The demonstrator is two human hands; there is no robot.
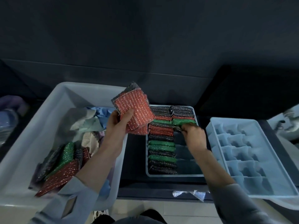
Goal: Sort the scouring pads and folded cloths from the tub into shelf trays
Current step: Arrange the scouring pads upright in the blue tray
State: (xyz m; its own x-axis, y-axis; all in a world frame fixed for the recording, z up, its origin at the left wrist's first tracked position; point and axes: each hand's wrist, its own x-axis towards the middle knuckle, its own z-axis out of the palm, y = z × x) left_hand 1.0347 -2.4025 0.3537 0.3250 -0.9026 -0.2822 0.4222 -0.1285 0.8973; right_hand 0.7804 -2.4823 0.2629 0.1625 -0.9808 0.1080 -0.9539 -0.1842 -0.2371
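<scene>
Pads, red scouring type with glittery thread, a small stack [134,109], pinched in left hand [120,121], thumb on top face, fingers curled under; held up just above the gap between tub and tray. Stack fanned, lower pad sticking out toward the wrist. Risk: lower pad slipping out of the loose pinch, dropping between containers. Cause: several pads in one grip, edges uneven.

Right hand [191,130] down in the divided pale-blue tray [196,118], fingers curled on a green glittery scouring pad [182,122] in the right column, seemingly pressing or tucking it; exact grip blurred, cannot tell pinch from push. Risk: neighbouring upright pads tipping over when shoved; right column below the hand unfilled, so nothing to brace them.

Left column of that tray packed with red, green, dark pads on edge.

Under left forearm: large grey-white plastic tub [37,120], more glittery pads [63,160] plus crumpled pale folded cloths [87,120] not yet sorted.

Beyond right hand: second light-blue compartment tray [213,125], nothing visible in cells.
</scene>
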